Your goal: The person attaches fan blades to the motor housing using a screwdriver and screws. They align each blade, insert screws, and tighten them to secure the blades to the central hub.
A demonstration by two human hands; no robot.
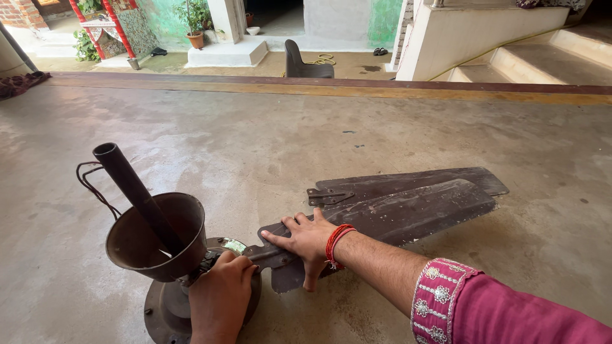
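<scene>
A dismantled ceiling fan is lying on the concrete floor [268,146], all of it dull brown metal, dusty and rust-stained. Its round motor housing [167,312] is resting flat, and a dark downrod [137,194] is rising from it at a tilt through a cup-shaped canopy [143,245] whose open mouth is facing up. Thin dark wires [92,185] are looping out beside the rod's top end.

The right hand [309,242] is pressing down flat, fingers spread, on the narrow root of a fan blade [408,213], where its bracket is meeting the motor. The blade is long, flat and widening away from the hand, stretching off to the right. A second blade [414,180] is lying just behind it, partly overlapped, with its mounting bracket [328,196] showing.

The left hand [220,299] is curled over the motor's top at the blade joint; what its fingers are pinching is hidden. A red thread bracelet [336,244] is circling the right wrist, above a pink embroidered sleeve [484,309].
</scene>
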